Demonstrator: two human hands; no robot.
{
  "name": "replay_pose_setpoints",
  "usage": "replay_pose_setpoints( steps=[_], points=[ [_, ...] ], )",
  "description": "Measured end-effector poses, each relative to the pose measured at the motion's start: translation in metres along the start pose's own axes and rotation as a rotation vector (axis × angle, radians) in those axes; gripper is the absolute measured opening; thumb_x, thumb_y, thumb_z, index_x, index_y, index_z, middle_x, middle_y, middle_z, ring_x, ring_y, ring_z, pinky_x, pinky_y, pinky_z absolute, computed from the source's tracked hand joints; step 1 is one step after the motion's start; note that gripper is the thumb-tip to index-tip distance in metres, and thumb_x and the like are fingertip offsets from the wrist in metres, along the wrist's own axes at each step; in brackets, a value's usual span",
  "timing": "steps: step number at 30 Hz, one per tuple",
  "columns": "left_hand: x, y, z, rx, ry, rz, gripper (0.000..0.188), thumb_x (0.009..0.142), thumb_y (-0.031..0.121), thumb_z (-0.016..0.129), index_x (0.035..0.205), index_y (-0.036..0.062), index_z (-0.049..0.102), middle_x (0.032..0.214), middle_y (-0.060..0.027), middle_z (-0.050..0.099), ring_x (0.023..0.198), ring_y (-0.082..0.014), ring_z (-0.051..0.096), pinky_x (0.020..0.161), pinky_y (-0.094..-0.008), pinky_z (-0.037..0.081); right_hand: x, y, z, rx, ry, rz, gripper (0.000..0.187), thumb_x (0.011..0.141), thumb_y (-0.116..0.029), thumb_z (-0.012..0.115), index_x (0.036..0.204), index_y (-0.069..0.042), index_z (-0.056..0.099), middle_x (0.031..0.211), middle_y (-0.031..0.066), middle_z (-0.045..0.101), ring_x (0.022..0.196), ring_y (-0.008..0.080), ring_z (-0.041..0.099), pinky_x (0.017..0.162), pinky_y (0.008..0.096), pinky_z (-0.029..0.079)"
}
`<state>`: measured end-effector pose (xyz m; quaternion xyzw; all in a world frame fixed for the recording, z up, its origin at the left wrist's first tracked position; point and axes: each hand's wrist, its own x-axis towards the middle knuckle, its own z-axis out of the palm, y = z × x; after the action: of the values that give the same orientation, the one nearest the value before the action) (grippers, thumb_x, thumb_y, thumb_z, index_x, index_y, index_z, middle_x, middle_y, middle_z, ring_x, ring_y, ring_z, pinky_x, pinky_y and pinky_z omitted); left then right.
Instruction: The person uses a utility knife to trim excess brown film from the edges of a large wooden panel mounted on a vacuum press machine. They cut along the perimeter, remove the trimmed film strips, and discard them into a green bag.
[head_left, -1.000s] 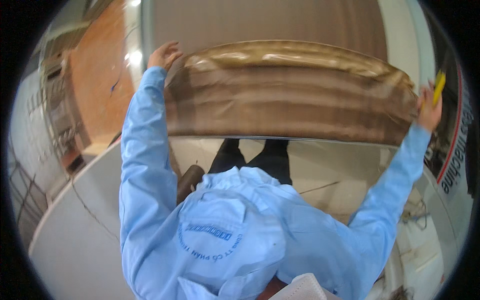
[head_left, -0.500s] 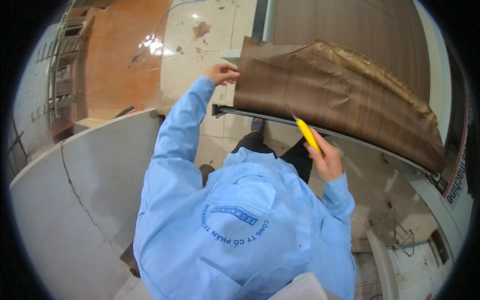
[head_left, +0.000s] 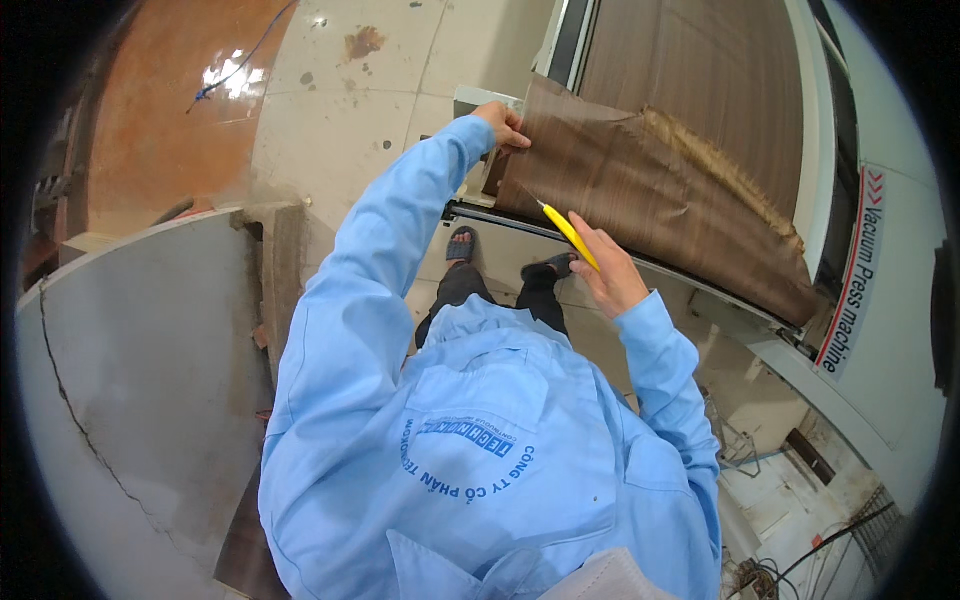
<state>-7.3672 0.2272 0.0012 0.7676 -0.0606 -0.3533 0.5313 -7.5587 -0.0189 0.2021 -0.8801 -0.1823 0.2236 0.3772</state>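
Observation:
A brown wood-grain sheet (head_left: 640, 190) lies over the near end of a machine bed. Its crumpled far edge is folded back, showing a tan underside. My left hand (head_left: 505, 127) is closed at the sheet's left edge, fingertips pinching it near the corner. In my right hand (head_left: 612, 272) is a yellow utility knife (head_left: 570, 236), blade pointing up and left over the near part of the sheet. The blade tip appears just above the sheet; whether it touches cannot be made out.
A metal rail (head_left: 510, 219) runs along the bed's near edge. On the right rises the pale machine body (head_left: 895, 290). A cracked grey panel (head_left: 150, 380) stands at my left, and a blue cord (head_left: 235, 72) lies on the orange floor (head_left: 180, 110). My feet stand close to the rail.
My left hand has moved right and onto the sheet's edge, closing on it. The knife in my right hand has shifted left along the sheet. The whole view has turned slightly.

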Motion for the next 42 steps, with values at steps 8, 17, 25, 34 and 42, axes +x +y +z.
replay_pose_setpoints(
  steps=[8, 17, 25, 34, 42],
  points=[
    [-0.015, 0.030, -0.006, 0.173, 0.000, 0.031, 0.028, 0.079, 0.019, 0.080, 0.066, 0.0021, 0.063, 0.061, -0.0040, 0.062, 0.059, -0.0112, 0.061, 0.057, -0.0284, 0.049, 0.030, 0.004, 0.005, -0.455, 0.006, -0.044, 0.063, 0.086, 0.001, 0.060, 0.144, -0.015, 0.042, 0.105, 0.0160, 0.063, 0.095, 0.0375, 0.062, 0.078, 0.0436, 0.050],
    [-0.031, 0.046, -0.002, 0.119, 0.065, 0.016, 0.030, 0.076, 0.023, 0.081, 0.063, 0.0032, 0.062, 0.058, -0.0053, 0.062, 0.055, -0.0124, 0.060, 0.054, -0.0301, 0.047, 0.052, 0.000, 0.002, -0.670, -0.055, -0.030, 0.054, 0.085, -0.002, 0.055, 0.137, -0.017, 0.049, 0.092, 0.0111, 0.063, 0.088, 0.0317, 0.065, 0.075, 0.0424, 0.053],
    [-0.045, 0.062, 0.002, 0.157, 0.134, -0.082, 0.023, 0.072, 0.023, 0.080, 0.067, 0.0053, 0.067, 0.066, -0.0069, 0.068, 0.063, -0.0143, 0.065, 0.062, -0.0315, 0.051, 0.062, -0.017, 0.004, -0.753, -0.071, -0.017, 0.052, 0.084, -0.002, 0.056, 0.133, -0.017, 0.048, 0.091, 0.0111, 0.063, 0.088, 0.0308, 0.066, 0.073, 0.0416, 0.054],
    [-0.053, 0.064, 0.011, 0.094, 0.216, -0.069, 0.027, 0.073, 0.021, 0.082, 0.065, 0.0020, 0.065, 0.060, -0.0061, 0.063, 0.057, -0.0123, 0.061, 0.056, -0.0295, 0.050, 0.070, -0.008, 0.006, -0.758, -0.090, 0.016, 0.049, 0.084, -0.004, 0.057, 0.131, -0.019, 0.050, 0.093, 0.0115, 0.065, 0.088, 0.0323, 0.066, 0.072, 0.0427, 0.054],
    [-0.049, 0.066, 0.003, 0.098, 0.158, -0.005, 0.029, 0.074, 0.021, 0.082, 0.063, 0.0025, 0.062, 0.059, -0.0044, 0.060, 0.055, -0.0111, 0.056, 0.053, -0.0296, 0.046, 0.050, 0.009, -0.018, -0.673, -0.054, 0.024, 0.046, 0.087, -0.007, 0.058, 0.131, -0.022, 0.055, 0.098, 0.0103, 0.067, 0.088, 0.0333, 0.066, 0.072, 0.0437, 0.054]
  ],
)
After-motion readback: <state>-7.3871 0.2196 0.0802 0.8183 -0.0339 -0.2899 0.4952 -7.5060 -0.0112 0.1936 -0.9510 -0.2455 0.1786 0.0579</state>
